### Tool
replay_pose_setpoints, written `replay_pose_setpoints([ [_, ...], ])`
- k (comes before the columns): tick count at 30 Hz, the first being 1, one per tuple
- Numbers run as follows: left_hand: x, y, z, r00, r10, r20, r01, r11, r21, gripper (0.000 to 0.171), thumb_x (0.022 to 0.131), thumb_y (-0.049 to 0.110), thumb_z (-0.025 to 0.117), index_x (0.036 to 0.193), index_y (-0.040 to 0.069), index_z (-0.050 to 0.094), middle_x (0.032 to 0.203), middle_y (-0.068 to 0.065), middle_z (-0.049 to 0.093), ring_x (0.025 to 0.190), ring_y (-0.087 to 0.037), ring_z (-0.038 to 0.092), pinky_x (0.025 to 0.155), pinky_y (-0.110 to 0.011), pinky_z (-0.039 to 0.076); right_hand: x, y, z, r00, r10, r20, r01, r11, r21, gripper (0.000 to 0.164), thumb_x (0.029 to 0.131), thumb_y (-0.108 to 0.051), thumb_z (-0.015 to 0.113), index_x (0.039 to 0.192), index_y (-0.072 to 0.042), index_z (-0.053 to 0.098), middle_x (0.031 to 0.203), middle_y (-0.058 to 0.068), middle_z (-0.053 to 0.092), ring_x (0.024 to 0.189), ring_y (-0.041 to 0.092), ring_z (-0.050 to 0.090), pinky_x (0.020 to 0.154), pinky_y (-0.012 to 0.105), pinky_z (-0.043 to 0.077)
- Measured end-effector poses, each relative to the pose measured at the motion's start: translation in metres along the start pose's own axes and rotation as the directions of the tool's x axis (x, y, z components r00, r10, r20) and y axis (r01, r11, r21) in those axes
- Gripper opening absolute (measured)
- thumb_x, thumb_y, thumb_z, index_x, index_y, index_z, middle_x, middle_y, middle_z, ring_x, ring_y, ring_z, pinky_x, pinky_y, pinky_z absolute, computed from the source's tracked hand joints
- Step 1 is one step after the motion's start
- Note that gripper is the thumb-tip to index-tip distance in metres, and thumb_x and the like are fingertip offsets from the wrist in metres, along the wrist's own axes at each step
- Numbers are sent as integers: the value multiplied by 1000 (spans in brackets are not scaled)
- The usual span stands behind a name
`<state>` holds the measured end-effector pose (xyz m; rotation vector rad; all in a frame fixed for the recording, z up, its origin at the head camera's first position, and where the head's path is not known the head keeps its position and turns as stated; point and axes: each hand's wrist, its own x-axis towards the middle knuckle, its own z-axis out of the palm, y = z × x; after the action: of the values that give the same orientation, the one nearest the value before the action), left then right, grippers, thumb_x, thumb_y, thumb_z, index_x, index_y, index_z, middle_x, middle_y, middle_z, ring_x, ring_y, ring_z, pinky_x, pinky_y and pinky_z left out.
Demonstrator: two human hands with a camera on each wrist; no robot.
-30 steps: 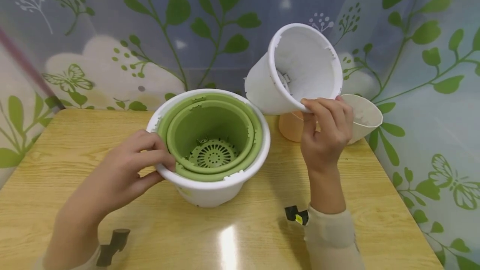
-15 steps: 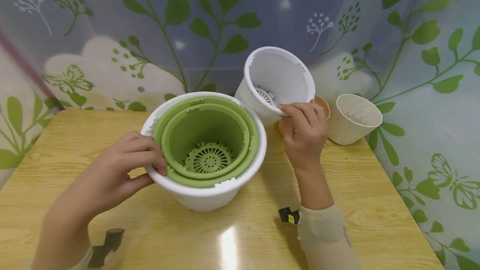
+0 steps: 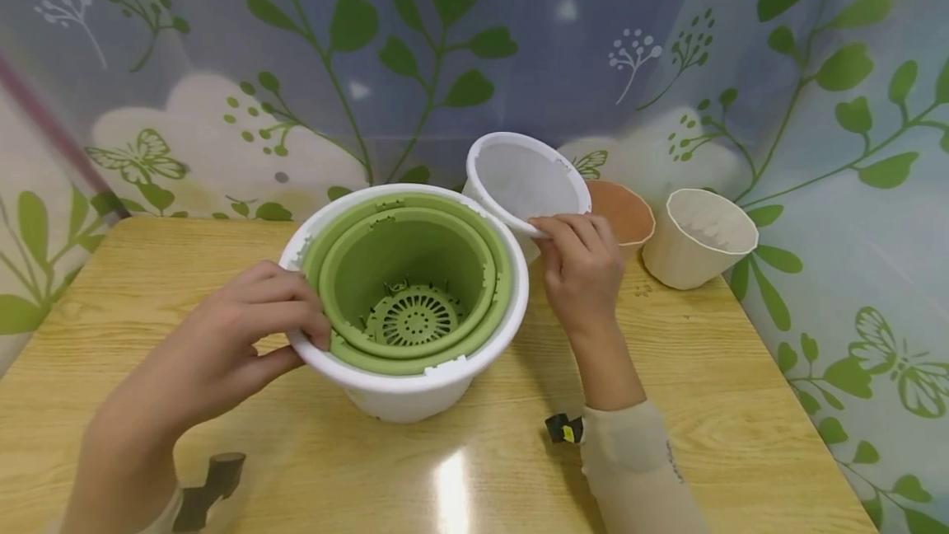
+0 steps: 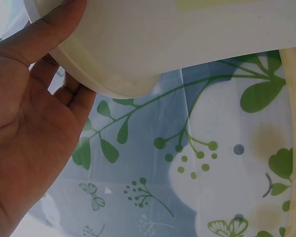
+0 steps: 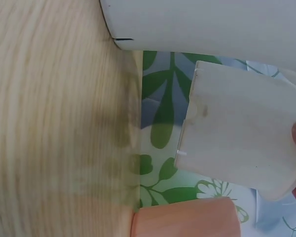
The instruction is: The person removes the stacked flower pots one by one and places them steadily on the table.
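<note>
A large white flowerpot (image 3: pixel 404 404) stands on the wooden table, with a green pot (image 3: pixel 400 365) nested in it and a smaller green pot (image 3: pixel 448 241) inside that. My left hand (image 3: pixel 248 311) pinches the left rim of the large pot, thumb outside, as the left wrist view also shows. Just behind and right of it, my right hand (image 3: pixel 586 270) grips the near rim of a smaller white pot (image 3: pixel 526 180), its mouth tilted. In the right wrist view this white pot (image 5: pixel 237 128) hangs over the table's far edge area, its base apart from the tabletop.
An orange pot (image 3: pixel 619 213) stands right of the held pot, partly hidden by it and my right hand. Beyond it, at the table's right edge, is a cream faceted pot (image 3: pixel 689 258). A leaf-patterned curtain (image 3: pixel 415 64) borders the table (image 3: pixel 170 254) at the back and right.
My right hand has moved left and lower with the smaller white pot, bringing it down behind the large pot and revealing the orange pot. The left hand's grip looks the same.
</note>
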<state>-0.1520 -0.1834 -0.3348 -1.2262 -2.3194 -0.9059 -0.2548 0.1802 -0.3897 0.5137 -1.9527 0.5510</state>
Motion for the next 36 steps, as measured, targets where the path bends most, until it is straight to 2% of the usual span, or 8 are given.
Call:
replay_pose_setpoints([
  [7, -2, -1, -1, 1000, -2, 10, 2, 1000, -1, 35, 99, 52, 50, 85, 25, 67, 97, 14, 64, 94, -8, 51, 86, -18, 40, -6, 5, 7, 1000, -15, 18, 15, 1000, 3, 7, 89, -13, 72, 94, -11, 78, 89, 6, 73, 86, 32, 62, 85, 41, 51],
  [12, -2, 0, -1, 1000, 21, -5, -21, 1000, -5, 34, 99, 50, 50, 85, 24, 68, 96, 14, 64, 92, -8, 51, 84, -19, 40, -11, 7, 11, 997, -20, 71, 19, 1000, 9, 8, 88, -9, 73, 94, -11, 77, 90, 5, 73, 86, 31, 62, 86, 40, 51],
  [15, -2, 0, -1, 1000, 17, -4, -17, 1000, 0, 34, 99, 50, 50, 85, 25, 68, 96, 15, 64, 92, -7, 51, 84, -18, 39, -13, 7, 14, 995, -12, 100, 11, 1000, 13, 8, 88, -11, 74, 94, -13, 77, 91, 4, 73, 87, 30, 62, 85, 39, 51],
  [19, -2, 0, -1, 1000, 5, 5, -5, 1000, 3, 35, 99, 51, 49, 85, 25, 68, 96, 15, 64, 93, -7, 51, 85, -18, 40, -17, 10, 16, 991, -6, 136, 6, 1000, 1, 11, 87, -6, 73, 95, -13, 77, 92, 4, 73, 89, 29, 62, 84, 39, 51],
  [23, -1, 0, -1, 1000, -7, 15, 7, 1000, 7, 35, 99, 52, 49, 85, 26, 68, 96, 15, 64, 94, -8, 51, 86, -19, 39, -19, 12, 18, 988, 2, 157, 0, 1000, -11, 17, 85, -1, 71, 94, -13, 77, 91, 3, 73, 89, 29, 62, 87, 40, 51],
  [31, 0, 0, -1, 1000, 0, 14, 0, 1000, 3, 36, 99, 51, 48, 85, 26, 68, 96, 15, 64, 93, -9, 51, 87, -20, 40, -22, 14, 22, 986, -15, 165, 15, 1000, 3, 14, 85, -1, 70, 92, -11, 77, 89, 4, 72, 86, 30, 61, 96, 40, 50],
  [36, -1, 0, -1, 1000, -5, 14, 5, 1000, 1, 36, 99, 52, 48, 85, 26, 68, 97, 15, 64, 93, -9, 51, 86, -20, 40, -23, 12, 23, 986, -19, 163, 16, 1000, 20, 16, 84, 1, 70, 93, -11, 77, 90, 5, 72, 88, 31, 61, 97, 41, 49],
])
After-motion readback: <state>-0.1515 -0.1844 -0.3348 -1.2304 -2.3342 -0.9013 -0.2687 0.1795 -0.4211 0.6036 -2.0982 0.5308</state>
